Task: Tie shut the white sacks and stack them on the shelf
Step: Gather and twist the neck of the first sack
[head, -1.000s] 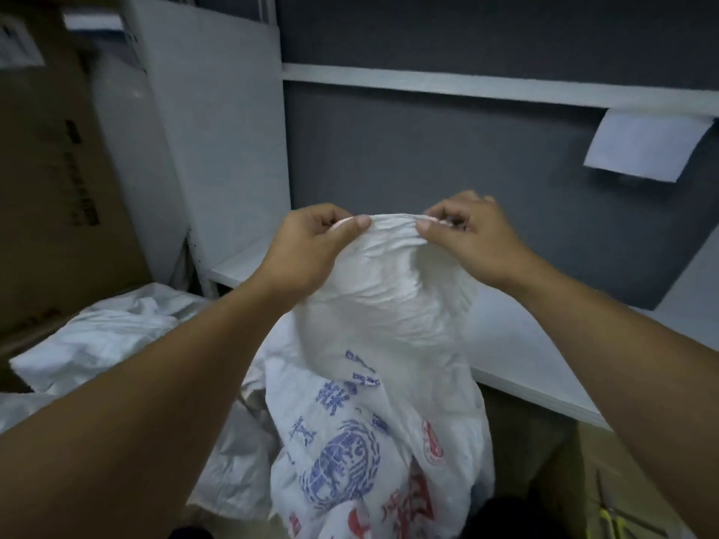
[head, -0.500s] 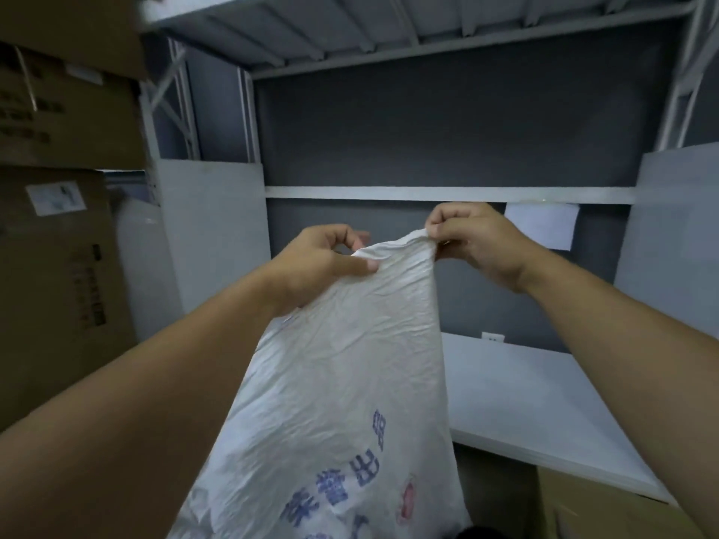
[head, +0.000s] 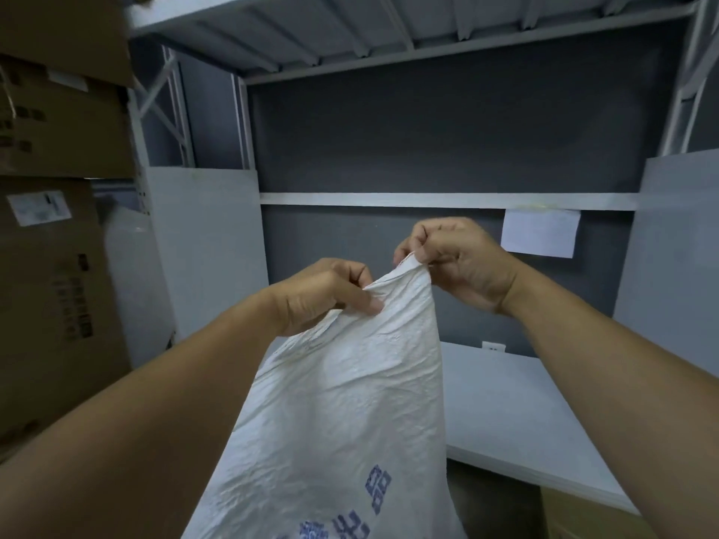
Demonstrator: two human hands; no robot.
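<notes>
A dark grey wall (head: 447, 142) backs a white metal rack (head: 242, 122). Its lower shelf (head: 525, 414) is a pale flat board, and a ribbed upper deck (head: 350, 25) spans overhead. A white rail (head: 389, 199) crosses the wall, with a paper sheet (head: 539, 233) hanging from it. Cardboard boxes (head: 50, 285) are stacked at left. The light is dim.

Blue character 品 on the white sack (head: 342, 402), other blue characters cut off, cardboard box (head: 50, 305) print blurred

White crinkled sack (head: 350, 390) with blue printed characters low on it, white shelf board (head: 517, 418) at right, dark grey back wall (head: 447, 142), brown cardboard boxes (head: 50, 289) at left, a white paper sheet (head: 539, 233) upper right.
</notes>
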